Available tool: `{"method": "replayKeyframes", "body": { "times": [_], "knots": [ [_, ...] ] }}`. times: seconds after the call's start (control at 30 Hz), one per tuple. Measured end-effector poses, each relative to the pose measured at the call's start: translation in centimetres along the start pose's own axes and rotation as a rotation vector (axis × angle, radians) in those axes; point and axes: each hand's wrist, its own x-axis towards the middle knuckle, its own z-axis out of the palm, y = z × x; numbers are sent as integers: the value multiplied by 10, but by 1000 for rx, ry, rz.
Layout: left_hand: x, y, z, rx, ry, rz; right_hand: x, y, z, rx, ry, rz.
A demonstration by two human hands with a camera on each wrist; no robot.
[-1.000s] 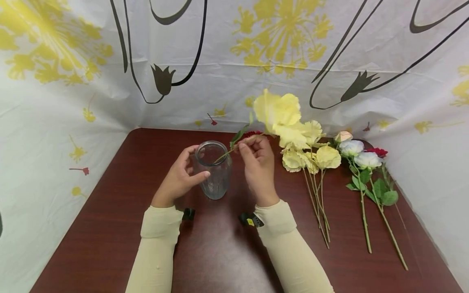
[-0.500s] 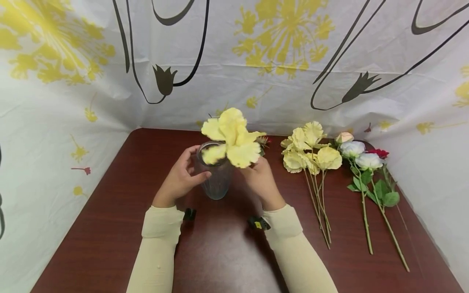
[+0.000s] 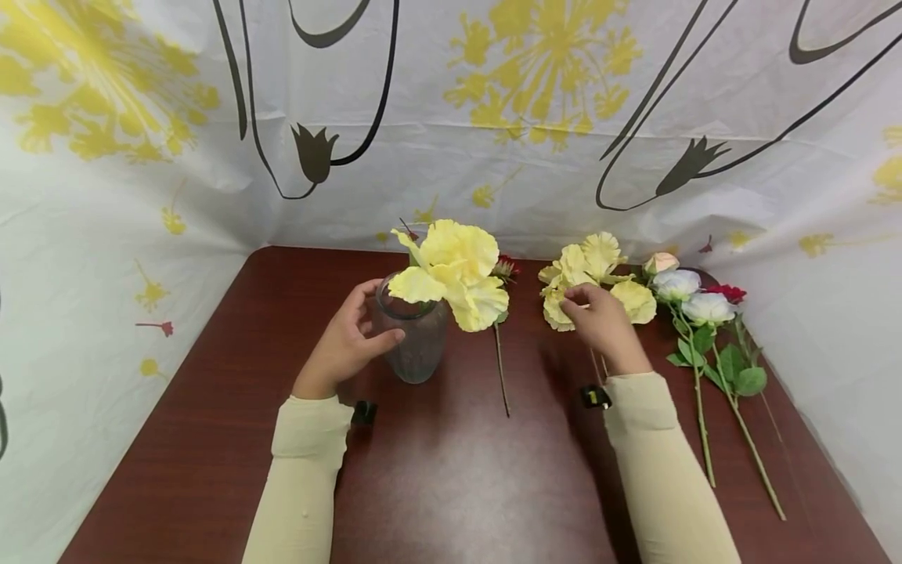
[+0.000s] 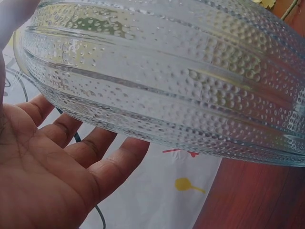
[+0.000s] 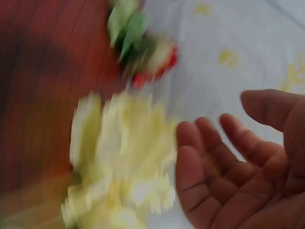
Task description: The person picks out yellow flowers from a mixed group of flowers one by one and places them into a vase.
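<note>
Left of centre on the counter, a glass vase stood upright, the grip of the left hand clamped round it, a yellow flower leaning right over its rim; farther right, the right hand hung near yellow blooms, its grip apart.

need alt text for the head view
A person's left hand holds a glass vase on a dark red table, a yellow flower leaning over its rim. The right hand is over more yellow flowers. Farther right lie two white flowers, a red flower and a peach flower.
</note>
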Motion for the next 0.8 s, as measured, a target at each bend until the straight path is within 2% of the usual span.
{"method": "replayKeyframes", "body": {
  "times": [0.13, 0.3, 0.47, 0.6, 0.7, 0.8],
  "knots": [
    [0, 0, -2, 0, 1, -1, 11, 18, -16, -196, -63, 22],
    [-2, -1, -3, -9, -6, 5, 26, 43, -19, -343, -65, 29],
    [-1, -3, -3, -14, -10, 10, 38, 62, -17, -359, -119, 58],
    [3, -17, -2, -6, -10, 9, 43, 73, -15, -333, -168, 84],
    [7, -30, -2, -9, -8, 20, 46, 78, -13, -341, -152, 91],
    [8, -35, -2, -19, -5, 43, 48, 81, -11, -336, -121, 98]
  ]
}}
